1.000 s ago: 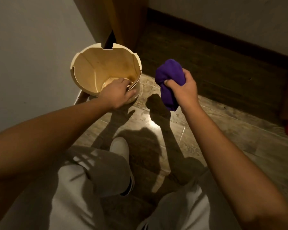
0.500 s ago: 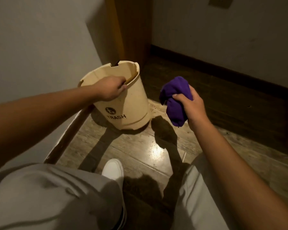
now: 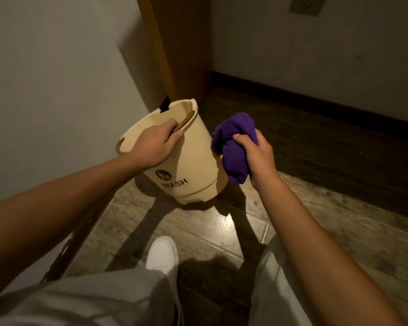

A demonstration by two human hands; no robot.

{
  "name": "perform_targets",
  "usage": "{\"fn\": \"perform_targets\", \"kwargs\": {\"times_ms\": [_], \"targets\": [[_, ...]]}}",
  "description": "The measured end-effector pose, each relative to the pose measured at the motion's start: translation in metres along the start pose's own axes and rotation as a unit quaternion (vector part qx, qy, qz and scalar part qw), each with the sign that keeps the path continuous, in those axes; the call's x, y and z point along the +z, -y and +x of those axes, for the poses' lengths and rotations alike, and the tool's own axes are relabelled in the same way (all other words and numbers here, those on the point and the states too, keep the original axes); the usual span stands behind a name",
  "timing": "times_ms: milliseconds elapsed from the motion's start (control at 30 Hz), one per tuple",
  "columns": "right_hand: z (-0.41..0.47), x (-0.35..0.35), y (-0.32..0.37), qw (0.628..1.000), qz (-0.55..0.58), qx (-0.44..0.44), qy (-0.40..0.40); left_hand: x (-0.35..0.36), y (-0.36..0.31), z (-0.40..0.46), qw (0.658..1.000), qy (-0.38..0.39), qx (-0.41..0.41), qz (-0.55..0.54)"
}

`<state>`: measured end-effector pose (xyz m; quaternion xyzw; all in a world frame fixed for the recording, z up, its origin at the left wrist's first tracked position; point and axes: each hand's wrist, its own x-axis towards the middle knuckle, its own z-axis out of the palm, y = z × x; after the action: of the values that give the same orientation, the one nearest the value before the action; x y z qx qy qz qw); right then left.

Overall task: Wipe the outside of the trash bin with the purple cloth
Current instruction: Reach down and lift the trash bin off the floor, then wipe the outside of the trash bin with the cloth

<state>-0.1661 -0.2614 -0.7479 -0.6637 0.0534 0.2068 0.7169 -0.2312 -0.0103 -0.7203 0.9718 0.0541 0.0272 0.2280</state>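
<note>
Under the left hand (image 3: pixel 154 147), the cream trash bin (image 3: pixel 193 168) stands tipped on the tiled floor (image 3: pixel 198 234) in the wall corner — fingers hooked over its rim, thumb pressed outside, clamped on the edge. Just right of that grip, the right hand (image 3: pixel 257 156) is closed around the bunched purple cloth (image 3: pixel 233 147), which meets the bin's side wall or sits just beside it. Pushing hard sideways could skid the tilted base or twist the rim free.
</note>
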Motion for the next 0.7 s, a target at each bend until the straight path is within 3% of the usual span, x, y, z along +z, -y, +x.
{"fn": "perform_targets", "kwargs": {"times_ms": [200, 367, 700], "targets": [[0.011, -0.003, 0.005, 0.996, 0.082, 0.017, -0.02, 0.01, 0.025, -0.003, 0.995, 0.009, -0.043, -0.09], [0.009, -0.006, -0.005, 0.998, 0.035, 0.017, -0.041, 0.023, 0.035, -0.01, 0.987, -0.031, -0.085, -0.13], [0.007, -0.009, -0.008, 0.998, 0.034, 0.02, -0.049, 0.008, 0.024, -0.01, 0.995, -0.028, 0.008, -0.092]]}}
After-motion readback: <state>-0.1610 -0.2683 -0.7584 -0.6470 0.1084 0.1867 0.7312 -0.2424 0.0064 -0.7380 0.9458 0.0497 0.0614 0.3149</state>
